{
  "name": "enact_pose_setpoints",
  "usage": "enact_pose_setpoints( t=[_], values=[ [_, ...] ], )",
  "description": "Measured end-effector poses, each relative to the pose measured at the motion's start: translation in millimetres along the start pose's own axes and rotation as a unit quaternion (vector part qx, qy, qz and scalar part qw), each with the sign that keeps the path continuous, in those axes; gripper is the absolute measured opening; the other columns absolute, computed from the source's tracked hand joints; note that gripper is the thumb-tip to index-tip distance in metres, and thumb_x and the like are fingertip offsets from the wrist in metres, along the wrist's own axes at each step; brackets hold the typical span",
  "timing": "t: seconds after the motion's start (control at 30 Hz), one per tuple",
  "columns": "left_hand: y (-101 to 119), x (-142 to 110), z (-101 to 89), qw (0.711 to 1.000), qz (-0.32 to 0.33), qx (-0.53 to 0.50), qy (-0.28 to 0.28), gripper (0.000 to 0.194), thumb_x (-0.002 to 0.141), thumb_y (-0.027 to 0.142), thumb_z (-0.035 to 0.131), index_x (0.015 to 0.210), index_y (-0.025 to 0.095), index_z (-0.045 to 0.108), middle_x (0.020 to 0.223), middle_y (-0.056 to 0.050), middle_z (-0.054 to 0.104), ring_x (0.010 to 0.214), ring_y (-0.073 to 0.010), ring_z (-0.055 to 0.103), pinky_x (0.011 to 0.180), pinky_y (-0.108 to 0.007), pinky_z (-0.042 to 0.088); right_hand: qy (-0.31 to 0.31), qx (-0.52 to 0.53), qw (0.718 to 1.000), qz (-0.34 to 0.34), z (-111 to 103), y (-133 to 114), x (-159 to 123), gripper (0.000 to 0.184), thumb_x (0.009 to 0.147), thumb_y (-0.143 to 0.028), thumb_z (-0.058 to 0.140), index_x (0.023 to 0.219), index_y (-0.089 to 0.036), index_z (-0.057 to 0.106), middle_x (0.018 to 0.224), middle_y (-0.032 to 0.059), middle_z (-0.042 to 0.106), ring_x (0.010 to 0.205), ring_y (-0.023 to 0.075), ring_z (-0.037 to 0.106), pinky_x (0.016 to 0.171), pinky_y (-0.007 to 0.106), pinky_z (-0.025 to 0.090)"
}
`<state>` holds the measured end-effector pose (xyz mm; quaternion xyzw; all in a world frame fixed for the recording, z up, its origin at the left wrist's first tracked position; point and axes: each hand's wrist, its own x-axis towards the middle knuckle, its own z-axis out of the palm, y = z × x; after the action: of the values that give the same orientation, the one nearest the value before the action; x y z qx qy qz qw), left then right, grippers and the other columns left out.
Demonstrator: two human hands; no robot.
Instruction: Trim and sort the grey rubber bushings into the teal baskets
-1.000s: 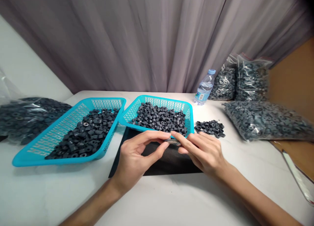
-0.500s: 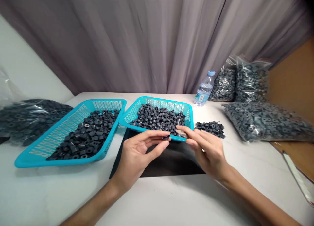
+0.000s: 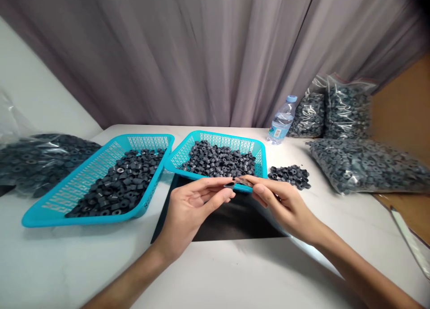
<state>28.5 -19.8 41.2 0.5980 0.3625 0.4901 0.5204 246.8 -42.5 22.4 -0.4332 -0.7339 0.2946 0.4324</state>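
Above the front rim of the right basket, my left hand point(image 3: 186, 210) pinches a small black rubber ring point(image 3: 230, 185) between thumb and fingertips. My right hand point(image 3: 287, 206) grips a thin, flat, blade-like piece point(image 3: 244, 181), its tip right by the ring. I cannot tell whether the two touch. Behind the hands, the right turquoise basket point(image 3: 265, 159) holds many dark rings. The left turquoise basket point(image 3: 50, 221) has a similar heap along its right side. A black mat point(image 3: 235, 228) lies under my hands.
Beside the right basket is a loose pile of rings point(image 3: 292, 177). Behind it stands a water bottle point(image 3: 281, 123). Clear bags of rings sit upright point(image 3: 349, 107) and flat point(image 3: 369, 165) on the right; another bag point(image 3: 50, 161) lies far left. A pale strip point(image 3: 410, 242) is at the right edge.
My right hand has moved left, bringing the blade-like piece up to the ring and turning it flatter. My left hand has hardly moved and still pinches the ring.
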Motion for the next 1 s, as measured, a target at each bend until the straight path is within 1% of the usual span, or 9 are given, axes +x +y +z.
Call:
enact_pose_setpoints(
  t=[0.1, 0.17, 0.3, 0.4, 0.53, 0.7, 0.83, 1.0],
  values=[
    [-0.3, 0.9, 0.1, 1.0, -0.001, 0.001, 0.003, 0.019, 0.083, 0.021, 0.08, 0.101, 0.024, 0.082, 0.092, 0.001, 0.082, 0.082, -0.0135, 0.078, 0.084, -0.018, 0.063, -0.028, 0.021, 0.999, 0.024, -0.3, -2.7, 1.0, 0.044, 0.107, -0.043, 0.04, 0.093, -0.016, 0.072, 0.067, -0.0024, 0.044, 0.065, 0.0131, 0.046, 0.076, 0.03, 0.051],
    [-0.7, 1.0, -0.1, 1.0, 0.0, 0.005, 0.003, 0.02, 0.083, 0.021, 0.08, 0.102, 0.026, 0.082, 0.091, 0.002, 0.082, 0.083, -0.0125, 0.078, 0.084, -0.016, 0.062, -0.032, 0.028, 0.998, 0.035, -0.2, -3.3, 1.5, 0.046, 0.106, -0.045, 0.04, 0.087, -0.016, 0.07, 0.067, -0.0017, 0.044, 0.068, 0.0141, 0.049, 0.076, 0.03, 0.052],
    [-1.0, -0.3, -0.5, 1.0, 0.013, 0.021, 0.004, 0.021, 0.084, 0.022, 0.079, 0.104, 0.028, 0.082, 0.092, 0.002, 0.081, 0.083, -0.0118, 0.077, 0.085, -0.016, 0.062, -0.028, 0.022, 0.999, 0.036, -0.9, -2.4, 2.1, 0.05, 0.106, -0.049, 0.038, 0.088, -0.016, 0.072, 0.067, 0.0012, 0.052, 0.073, 0.0181, 0.058, 0.071, 0.03, 0.052],
    [-0.5, -1.0, 0.1, 0.999, 0.022, 0.029, 0.005, 0.021, 0.084, 0.022, 0.078, 0.104, 0.029, 0.082, 0.091, 0.002, 0.08, 0.082, -0.0116, 0.076, 0.085, -0.017, 0.062, -0.025, 0.016, 0.999, 0.032, -1.7, -1.4, 2.1, 0.051, 0.105, -0.05, 0.038, 0.089, -0.016, 0.073, 0.067, 0.0019, 0.054, 0.073, 0.0188, 0.06, 0.068, 0.029, 0.052],
    [0.5, -0.4, 1.8, 0.998, 0.036, 0.042, 0.003, 0.021, 0.084, 0.022, 0.078, 0.104, 0.028, 0.082, 0.093, 0.001, 0.078, 0.083, -0.0121, 0.075, 0.086, -0.019, 0.062, -0.026, 0.022, 0.999, 0.034, -1.5, -1.2, 1.7, 0.049, 0.105, -0.047, 0.04, 0.08, -0.017, 0.07, 0.068, 0.0008, 0.05, 0.068, 0.0158, 0.056, 0.066, 0.027, 0.051],
    [0.2, 0.5, 2.4, 0.997, 0.044, 0.059, 0.001, 0.023, 0.084, 0.022, 0.078, 0.106, 0.026, 0.082, 0.098, -0.001, 0.078, 0.089, -0.0154, 0.074, 0.092, -0.024, 0.062, -0.024, 0.036, 0.999, 0.031, 0.1, -2.3, 1.7, 0.049, 0.105, -0.045, 0.042, 0.07, -0.018, 0.062, 0.068, -0.0002, 0.047, 0.066, 0.0138, 0.048, 0.067, 0.028, 0.05],
    [-1.9, 0.4, 1.4, 0.997, 0.045, 0.057, -0.005, 0.023, 0.084, 0.021, 0.078, 0.107, 0.026, 0.082, 0.1, 0.0, 0.078, 0.093, -0.0141, 0.073, 0.093, -0.02, 0.06, -0.029, 0.041, 0.998, 0.029, 0.8, -2.1, 2.1, 0.048, 0.105, -0.044, 0.041, 0.069, -0.018, 0.06, 0.069, -0.0009, 0.047, 0.066, 0.0131, 0.043, 0.069, 0.029, 0.05],
    [-2.1, -0.2, 1.4, 0.997, 0.052, 0.057, -0.003, 0.023, 0.084, 0.019, 0.078, 0.105, 0.027, 0.082, 0.098, 0.0, 0.078, 0.092, -0.0129, 0.073, 0.092, -0.019, 0.06, -0.032, 0.043, 0.998, 0.029, 0.7, 0.5, 1.4, 0.047, 0.105, -0.044, 0.042, 0.072, -0.017, 0.063, 0.071, -0.001, 0.049, 0.067, 0.0127, 0.043, 0.071, 0.029, 0.049]
  ],
)
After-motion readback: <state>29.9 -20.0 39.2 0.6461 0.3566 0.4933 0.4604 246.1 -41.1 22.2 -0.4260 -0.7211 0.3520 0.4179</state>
